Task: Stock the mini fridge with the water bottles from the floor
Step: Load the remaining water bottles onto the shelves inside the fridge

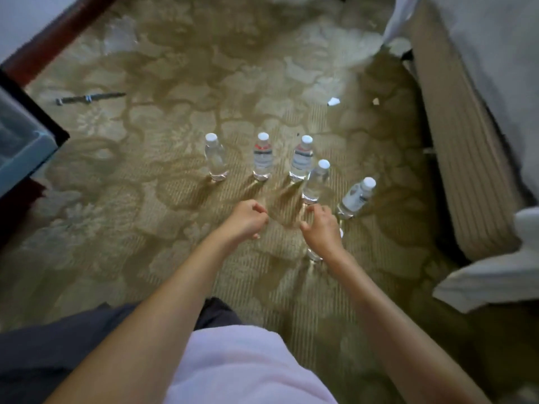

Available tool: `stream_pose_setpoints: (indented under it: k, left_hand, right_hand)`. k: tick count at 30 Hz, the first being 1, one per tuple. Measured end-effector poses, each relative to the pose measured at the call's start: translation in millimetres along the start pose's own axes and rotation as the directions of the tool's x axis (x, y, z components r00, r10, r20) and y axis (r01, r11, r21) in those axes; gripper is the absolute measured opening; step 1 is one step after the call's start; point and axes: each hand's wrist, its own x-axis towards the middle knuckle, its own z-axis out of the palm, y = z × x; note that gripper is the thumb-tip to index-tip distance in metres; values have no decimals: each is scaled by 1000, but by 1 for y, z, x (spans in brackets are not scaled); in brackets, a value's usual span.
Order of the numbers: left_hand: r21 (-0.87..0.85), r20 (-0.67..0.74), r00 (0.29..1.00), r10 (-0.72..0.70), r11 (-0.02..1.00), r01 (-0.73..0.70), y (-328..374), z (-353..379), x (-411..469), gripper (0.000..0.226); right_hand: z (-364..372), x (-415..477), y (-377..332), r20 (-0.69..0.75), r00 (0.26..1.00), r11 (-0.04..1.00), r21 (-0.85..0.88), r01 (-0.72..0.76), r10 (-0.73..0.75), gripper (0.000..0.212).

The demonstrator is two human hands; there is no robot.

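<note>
Reaching toward five clear, white-capped water bottles [262, 158], upright on carpet [145, 199], my left hand [248, 220] curled, empty, my right hand [322, 230] covering a sixth bottle [315, 256], grip unclear

Carpet [140, 234] holds five upright water bottles [262, 160] just beyond the right hand [322, 228], a sixth bottle [315, 255] under it, and a dark rod [90, 97] far beyond the left hand [246, 220].

Clear glossy plastic water bottles [263, 157], white caps; matt woven patterned carpet [163, 68]; ribbed cloth bed base [460, 147].
</note>
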Motion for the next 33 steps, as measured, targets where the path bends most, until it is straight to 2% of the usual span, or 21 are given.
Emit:
stream_pose_setpoints:
  k: [2, 4, 8, 11, 15, 20, 27, 33]
  left_hand:
    - [153, 83, 996, 38, 987, -50, 1, 19, -2, 13]
    - [255, 146, 987, 61, 962, -98, 3, 31, -4, 14]
    - [322, 200, 980, 9, 944, -74, 0, 35, -8, 18]
    - [331, 179, 984, -2, 942, -58, -8, 28, -8, 22]
    - [277, 108, 994, -25, 961, -6, -20, 18, -5, 25]
    - [211, 59, 997, -46, 977, 33, -32, -4, -3, 32]
    - [112, 5, 1000, -5, 994, 5, -45, -60, -8, 52]
    - [-110, -200, 979, 51, 991, -74, -58, -133, -27, 63]
  right_hand:
    - [2, 1, 26, -30, 994, 994, -29, -109, 108, 58]
    - [4, 4, 42, -5, 980, 980, -25, -199, 198, 66]
    - [13, 7, 55, 40, 974, 969, -112, -219, 225, 44]
    - [20, 8, 58, -24, 984, 977, -114, -179, 178, 32]
    - [30, 5, 50, -14, 996, 989, -113, -91, 90, 34]
    - [32, 0, 12, -31, 997, 998, -15, 65, -66, 28]
    - [23, -20, -94, 3, 917, 905, 163, 392, -398, 31]
    - [35, -27, -205, 48, 873, 830, 337, 443, -485, 21]
